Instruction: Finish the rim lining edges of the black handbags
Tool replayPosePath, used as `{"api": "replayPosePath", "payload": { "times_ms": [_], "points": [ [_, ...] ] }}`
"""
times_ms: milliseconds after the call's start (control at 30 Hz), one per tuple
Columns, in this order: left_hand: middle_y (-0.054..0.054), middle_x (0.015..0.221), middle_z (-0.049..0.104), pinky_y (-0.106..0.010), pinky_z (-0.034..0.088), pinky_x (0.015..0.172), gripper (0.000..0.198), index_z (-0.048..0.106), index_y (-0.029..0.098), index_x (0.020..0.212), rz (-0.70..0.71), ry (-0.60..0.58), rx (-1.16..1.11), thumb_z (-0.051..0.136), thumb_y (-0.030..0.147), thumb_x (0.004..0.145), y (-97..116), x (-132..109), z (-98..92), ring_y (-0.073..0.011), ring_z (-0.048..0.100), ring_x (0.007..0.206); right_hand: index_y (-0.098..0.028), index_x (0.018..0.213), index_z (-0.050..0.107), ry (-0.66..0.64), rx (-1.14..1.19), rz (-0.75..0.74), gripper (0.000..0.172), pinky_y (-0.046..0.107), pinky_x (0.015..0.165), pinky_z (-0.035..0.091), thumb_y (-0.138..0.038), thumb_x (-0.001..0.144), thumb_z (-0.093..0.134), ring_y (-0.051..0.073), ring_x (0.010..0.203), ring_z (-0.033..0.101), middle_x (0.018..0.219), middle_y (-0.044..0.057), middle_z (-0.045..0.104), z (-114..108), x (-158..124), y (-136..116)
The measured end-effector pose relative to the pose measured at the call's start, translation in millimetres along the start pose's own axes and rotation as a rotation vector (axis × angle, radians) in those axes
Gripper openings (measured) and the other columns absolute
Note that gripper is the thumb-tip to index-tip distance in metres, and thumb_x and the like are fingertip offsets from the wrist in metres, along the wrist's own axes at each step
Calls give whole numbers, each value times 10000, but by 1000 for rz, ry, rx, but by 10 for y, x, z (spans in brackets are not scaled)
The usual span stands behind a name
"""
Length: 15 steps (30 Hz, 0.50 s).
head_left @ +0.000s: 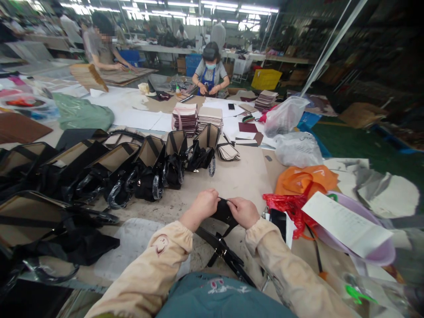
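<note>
Between my two hands is a black bag piece (222, 213), its upper edge pinched at both sides. My left hand (204, 205) is closed on the left end of that edge. Closed on the right end, my right hand (244, 213) has its thumb and fingers pressed together. Below the piece, black straps with metal buckles (219, 251) hang down toward my apron. How they join the piece is partly hidden by my hands.
Rows of black bags (149, 161) with beige inner panels stand to the left. Stacked panels (184, 119) lie ahead. At right are an orange bag (303, 179), a red plastic bag (298, 210) and a purple basin (386, 256). A co-worker (211, 73) sits across the table.
</note>
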State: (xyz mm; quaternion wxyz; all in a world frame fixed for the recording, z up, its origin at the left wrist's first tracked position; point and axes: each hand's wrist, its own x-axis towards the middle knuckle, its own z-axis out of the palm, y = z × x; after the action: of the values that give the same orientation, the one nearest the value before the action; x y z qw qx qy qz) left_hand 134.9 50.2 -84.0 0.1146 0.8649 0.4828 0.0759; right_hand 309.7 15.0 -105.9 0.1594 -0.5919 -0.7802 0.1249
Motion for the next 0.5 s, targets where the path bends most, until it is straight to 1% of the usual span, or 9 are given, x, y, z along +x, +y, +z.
{"api": "replayPosePath", "payload": {
  "times_ms": [133,233,367,500],
  "points": [
    [-89,818,615,-278,450,720,181,604,134,781,-1,7,14,457,212,853,2,-23,-12,-191,599,799,-230,911,681,17,-2,-18,281,239,733,436,-287,896,406,163,837,621,881,43,697,48,92,-129],
    [-89,822,616,-280,451,725,188,602,134,785,-1,11,20,449,214,859,3,-27,-9,-194,599,809,-202,881,678,14,6,-41,279,249,736,438,-238,880,402,174,829,618,854,62,691,80,115,-150],
    [-91,822,616,-281,450,732,187,602,132,796,-6,11,18,450,220,861,2,-9,6,-194,601,812,-177,948,664,5,38,-74,276,259,776,445,-181,852,406,184,861,619,904,76,687,87,92,-74],
    [-92,817,618,-280,451,731,191,604,132,796,-9,4,15,453,228,861,1,7,14,-193,603,811,-170,1006,654,2,87,-81,296,269,798,454,-184,855,399,188,876,624,935,79,689,76,33,44]
  ]
}}
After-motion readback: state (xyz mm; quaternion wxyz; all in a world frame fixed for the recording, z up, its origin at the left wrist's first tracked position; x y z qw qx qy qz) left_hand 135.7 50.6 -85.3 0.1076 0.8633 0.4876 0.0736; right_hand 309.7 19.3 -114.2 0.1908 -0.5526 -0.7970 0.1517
